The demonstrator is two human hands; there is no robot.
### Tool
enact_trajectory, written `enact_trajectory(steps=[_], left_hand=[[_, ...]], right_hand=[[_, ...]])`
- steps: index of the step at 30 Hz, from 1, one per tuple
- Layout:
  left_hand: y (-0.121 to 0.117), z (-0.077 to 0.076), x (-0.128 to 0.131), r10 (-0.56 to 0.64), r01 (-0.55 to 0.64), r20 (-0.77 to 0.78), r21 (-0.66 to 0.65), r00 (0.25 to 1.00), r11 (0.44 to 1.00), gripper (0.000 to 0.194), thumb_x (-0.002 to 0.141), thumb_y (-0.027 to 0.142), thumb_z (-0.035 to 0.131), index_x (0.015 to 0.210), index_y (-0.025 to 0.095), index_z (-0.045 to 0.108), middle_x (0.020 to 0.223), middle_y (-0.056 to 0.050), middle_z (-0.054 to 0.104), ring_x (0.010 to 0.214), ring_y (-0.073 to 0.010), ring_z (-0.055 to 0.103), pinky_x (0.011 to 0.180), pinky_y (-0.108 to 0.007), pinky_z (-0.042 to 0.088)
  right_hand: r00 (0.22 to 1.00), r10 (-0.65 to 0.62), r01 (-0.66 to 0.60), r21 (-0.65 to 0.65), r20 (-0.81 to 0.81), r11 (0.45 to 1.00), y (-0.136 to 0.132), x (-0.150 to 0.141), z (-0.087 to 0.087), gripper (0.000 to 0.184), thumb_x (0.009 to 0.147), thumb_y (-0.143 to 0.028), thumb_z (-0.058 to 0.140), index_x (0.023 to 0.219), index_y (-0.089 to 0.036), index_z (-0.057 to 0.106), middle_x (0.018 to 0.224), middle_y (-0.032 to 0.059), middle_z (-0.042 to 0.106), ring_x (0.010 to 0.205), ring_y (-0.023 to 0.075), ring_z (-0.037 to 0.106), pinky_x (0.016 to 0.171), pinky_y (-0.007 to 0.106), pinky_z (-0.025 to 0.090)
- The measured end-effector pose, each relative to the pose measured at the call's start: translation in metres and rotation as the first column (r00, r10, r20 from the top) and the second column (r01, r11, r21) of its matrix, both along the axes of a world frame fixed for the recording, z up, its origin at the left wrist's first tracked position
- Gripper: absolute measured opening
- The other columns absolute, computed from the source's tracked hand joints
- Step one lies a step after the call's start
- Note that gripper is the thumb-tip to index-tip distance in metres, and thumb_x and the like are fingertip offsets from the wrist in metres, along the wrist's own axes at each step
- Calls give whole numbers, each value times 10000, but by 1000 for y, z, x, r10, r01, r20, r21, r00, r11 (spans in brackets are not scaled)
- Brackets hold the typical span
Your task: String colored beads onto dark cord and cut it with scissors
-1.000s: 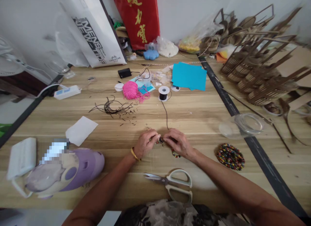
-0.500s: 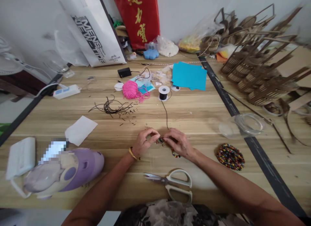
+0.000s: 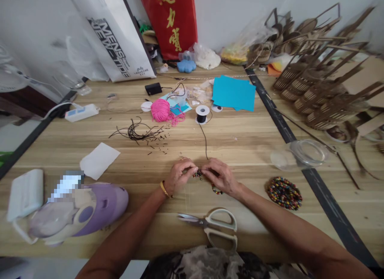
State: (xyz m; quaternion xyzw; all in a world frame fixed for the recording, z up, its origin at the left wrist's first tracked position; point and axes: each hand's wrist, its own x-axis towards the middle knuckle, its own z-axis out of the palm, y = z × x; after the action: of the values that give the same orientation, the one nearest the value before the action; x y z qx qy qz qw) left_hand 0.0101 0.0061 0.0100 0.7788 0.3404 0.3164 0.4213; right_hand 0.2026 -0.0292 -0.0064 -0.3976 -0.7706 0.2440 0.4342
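A strand of small multicoloured beads point(image 3: 197, 174) lies between my two hands, near the middle of the table. My left hand point(image 3: 181, 174) pinches its near end, thumb against forefinger. From the other side my right hand point(image 3: 220, 175) pinches the strand too, and more beads point(image 3: 216, 189) show below its palm. A black cord point(image 3: 205, 141) runs from a white spool point(image 3: 202, 114) down to my right hand; its end is hidden by the fingers. Open-bladed scissors point(image 3: 207, 225) with pale handles lie in front of me.
A coil of beads point(image 3: 284, 193) rests right of my right forearm, with a clear plastic ring point(image 3: 309, 153) behind it. Cut black cords point(image 3: 138, 131), pink yarn point(image 3: 160, 110) and blue sheets point(image 3: 234, 93) lie farther back. A purple-and-white device point(image 3: 102, 207) stands left; woven baskets point(image 3: 318, 93) crowd the right.
Both hands stay at nearly the same spot, still pinching the beaded strand. My left fingers have shifted very slightly; the objects around have not moved.
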Motion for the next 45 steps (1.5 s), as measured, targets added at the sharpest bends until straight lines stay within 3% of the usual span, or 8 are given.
enact_trajectory(steps=[16, 27, 34, 37, 41, 45], left_hand=[[-1, 0, 0, -16, 13, -62, -47, 998, 999, 359, 924, 313, 417, 622, 158, 535, 611, -15, 547, 652, -135, 512, 691, -260, 410], [1, 1, 0, 60, -61, -16, -59, 998, 996, 309, 891, 319, 495, 649, 145, 579, 649, -29, 591, 667, -139, 548, 697, -262, 436], [-1, -2, -2, 121, -114, 30, -173, 992, 978, 232, 875, 315, 536, 972, 138, 651, 870, -68, 687, 812, -166, 632, 746, -267, 489], [-1, -1, -2, 127, -121, 22, -167, 992, 979, 221, 866, 304, 550, 960, 141, 666, 906, -77, 697, 847, -178, 642, 762, -277, 499], [0, 1, 0, 104, -102, 7, -138, 995, 985, 189, 856, 272, 564, 920, 144, 687, 871, -72, 701, 821, -174, 642, 762, -283, 497], [1, 2, 5, 62, -63, -12, -104, 998, 993, 185, 859, 261, 563, 904, 148, 702, 852, -74, 700, 797, -172, 634, 755, -289, 488]], right_hand=[[1000, -7, 7, -25, -1, 1000, 0, 0, -2, 162, 931, -266, 510, 844, -181, 618, 721, 44, 600, 688, 166, 548, 662, 297, 443], [999, -18, 17, -28, -36, 999, 0, 0, 0, 126, 919, -247, 530, 887, -179, 632, 749, 53, 623, 709, 168, 564, 678, 304, 457], [981, -105, 73, -194, -161, 978, 1, 3, 2, 146, 890, -279, 563, 815, -167, 619, 753, 42, 585, 701, 155, 545, 625, 274, 447], [953, -162, 83, -295, -254, 952, 3, 6, 4, 168, 864, -318, 595, 791, -166, 606, 749, 32, 573, 685, 145, 538, 605, 259, 446], [910, -244, 60, -477, -335, 877, 5, 11, 9, 218, 825, -369, 630, 783, -160, 586, 639, -16, 522, 546, 97, 462, 502, 217, 386], [901, -236, -6, -553, -365, 833, 7, 15, 15, 263, 782, -406, 668, 768, -158, 580, 623, -23, 521, 526, 88, 456, 482, 208, 377]])
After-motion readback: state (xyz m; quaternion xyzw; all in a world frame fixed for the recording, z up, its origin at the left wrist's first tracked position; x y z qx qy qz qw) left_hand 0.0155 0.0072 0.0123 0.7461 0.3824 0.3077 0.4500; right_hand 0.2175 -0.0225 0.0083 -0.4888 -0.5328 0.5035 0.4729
